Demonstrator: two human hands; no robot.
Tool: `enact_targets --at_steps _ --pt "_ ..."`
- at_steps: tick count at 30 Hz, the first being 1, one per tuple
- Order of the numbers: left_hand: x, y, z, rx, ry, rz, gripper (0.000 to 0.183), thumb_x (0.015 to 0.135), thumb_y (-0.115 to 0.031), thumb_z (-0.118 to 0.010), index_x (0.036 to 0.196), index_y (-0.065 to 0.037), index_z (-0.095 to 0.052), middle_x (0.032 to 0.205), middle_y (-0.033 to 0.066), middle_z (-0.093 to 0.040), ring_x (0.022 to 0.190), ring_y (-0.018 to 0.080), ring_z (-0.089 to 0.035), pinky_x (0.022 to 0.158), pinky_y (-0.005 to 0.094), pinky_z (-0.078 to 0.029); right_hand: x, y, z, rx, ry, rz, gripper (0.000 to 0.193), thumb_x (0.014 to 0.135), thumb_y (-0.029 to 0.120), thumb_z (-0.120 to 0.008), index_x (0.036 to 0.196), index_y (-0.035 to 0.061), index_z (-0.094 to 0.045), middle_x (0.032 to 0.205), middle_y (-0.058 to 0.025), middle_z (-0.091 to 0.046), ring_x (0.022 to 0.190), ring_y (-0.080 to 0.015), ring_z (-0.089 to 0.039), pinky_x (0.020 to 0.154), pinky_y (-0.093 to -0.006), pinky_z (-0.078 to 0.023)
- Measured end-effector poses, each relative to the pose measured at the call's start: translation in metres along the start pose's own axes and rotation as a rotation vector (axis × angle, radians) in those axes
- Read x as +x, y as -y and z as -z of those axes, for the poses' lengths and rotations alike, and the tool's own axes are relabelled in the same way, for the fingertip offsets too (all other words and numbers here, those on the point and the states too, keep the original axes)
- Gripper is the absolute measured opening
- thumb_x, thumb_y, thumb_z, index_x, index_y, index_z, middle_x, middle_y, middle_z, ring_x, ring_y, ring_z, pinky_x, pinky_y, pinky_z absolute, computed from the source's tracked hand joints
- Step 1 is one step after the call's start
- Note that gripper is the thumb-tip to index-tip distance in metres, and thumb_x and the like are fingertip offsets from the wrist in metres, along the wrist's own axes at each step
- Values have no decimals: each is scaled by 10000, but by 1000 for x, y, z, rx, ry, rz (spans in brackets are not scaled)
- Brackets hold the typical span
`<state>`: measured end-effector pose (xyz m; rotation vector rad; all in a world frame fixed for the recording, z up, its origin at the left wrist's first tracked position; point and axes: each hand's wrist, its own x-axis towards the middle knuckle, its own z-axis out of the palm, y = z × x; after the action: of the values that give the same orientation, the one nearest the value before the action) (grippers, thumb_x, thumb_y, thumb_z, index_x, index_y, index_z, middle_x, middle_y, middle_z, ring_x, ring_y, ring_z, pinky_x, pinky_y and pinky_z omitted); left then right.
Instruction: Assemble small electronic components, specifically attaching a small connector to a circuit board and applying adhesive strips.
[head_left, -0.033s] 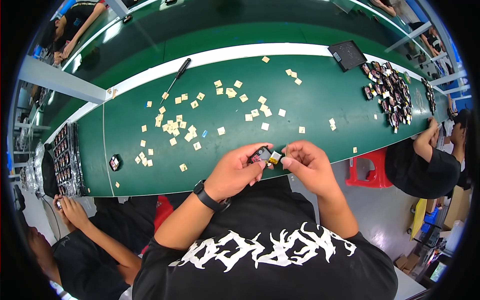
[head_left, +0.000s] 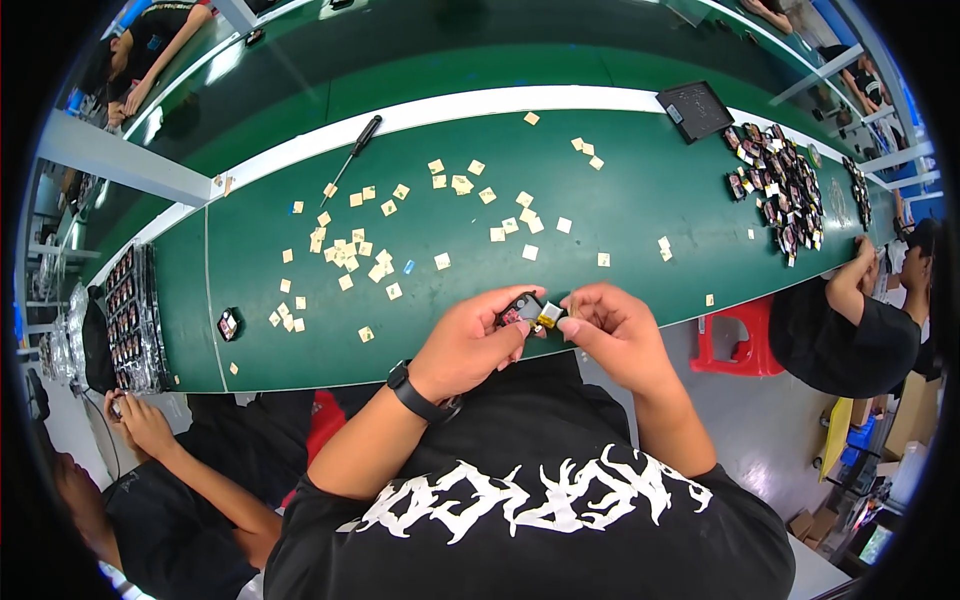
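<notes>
Over the table's near edge, my left hand [head_left: 475, 335] is closed round a small black electronic device [head_left: 518, 309] with its inside showing. Beside the device's right end sits a small silver pouch battery [head_left: 549, 315] with yellow tape. My right hand [head_left: 612, 330] is at the battery's right side, thumb and forefinger pinched together. Whatever lies in that pinch is too small and hidden to name. Several small cream square pads [head_left: 443, 261] are scattered over the green table [head_left: 610, 180] beyond my hands. Another small black device [head_left: 230, 324] rests on the left.
A screwdriver [head_left: 352, 160] lies at the far left. Toward the right are a heap of small devices [head_left: 780, 185] and a black tray [head_left: 695, 111]. Packed trays of devices [head_left: 135, 320] stand at the left end. Co-workers sit on both sides; a red stool [head_left: 740, 338] is at right.
My right hand has shifted slightly left, closer to the battery. My left hand and the device stay in place.
</notes>
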<state>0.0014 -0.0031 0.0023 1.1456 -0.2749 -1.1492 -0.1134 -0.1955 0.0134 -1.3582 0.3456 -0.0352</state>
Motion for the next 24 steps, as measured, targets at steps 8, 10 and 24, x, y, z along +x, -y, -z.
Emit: enact_targets --at_steps 8,10,24 --pt "-1 7 -3 309 -37 -167 391 1003 -8 -547 1393 12 -565 963 -12 -616 740 35 -495 646 196 -427 4 10 -7 -142 15 -125 103 947 53 -721 1002 -17 -669 775 63 -595 662 3 -462 574 -192 -387" --pt "-2 5 -4 386 -35 -182 382 999 -9 -546 1379 8 -576 957 -18 -617 747 30 -499 659 199 -429 4 11 -7 -184 11 -129 91 943 56 -725 971 -11 -670 747 74 -574 650 3 -444 565 -197 -374" --pt "-2 5 -10 388 -72 -171 315 1012 -38 -539 1314 -5 -622 894 -37 -600 722 38 -489 637 223 -416 0 22 -20 -300 -83 -59 110 914 66 -742 930 -26 -684 708 70 -589 622 6 -468 538 -202 -388"
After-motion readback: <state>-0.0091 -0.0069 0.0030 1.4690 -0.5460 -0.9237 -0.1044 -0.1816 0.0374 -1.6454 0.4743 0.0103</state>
